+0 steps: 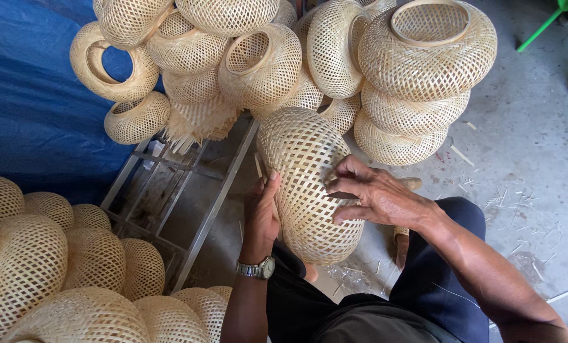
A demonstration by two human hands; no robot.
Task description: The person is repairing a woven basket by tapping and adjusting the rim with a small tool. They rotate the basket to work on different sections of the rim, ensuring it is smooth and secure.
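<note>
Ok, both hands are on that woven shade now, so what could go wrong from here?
1. The round open-weave bamboo shade rests on the lap, steadied only by the left hand and the right hand; it could roll off onto the grey concrete floor.
2. The stacked pile of finished bamboo shades sits close behind; a nudge might topple it.
3. The right hand's fingertips press into the weave, which may snag or splinter.

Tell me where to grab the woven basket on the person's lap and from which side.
Hold the woven basket by its two rounded flanks, one palm per side, as the left hand and right hand do now. Its open weave looks easily crushed, so flat palms probably suit better than fingertips.
</note>
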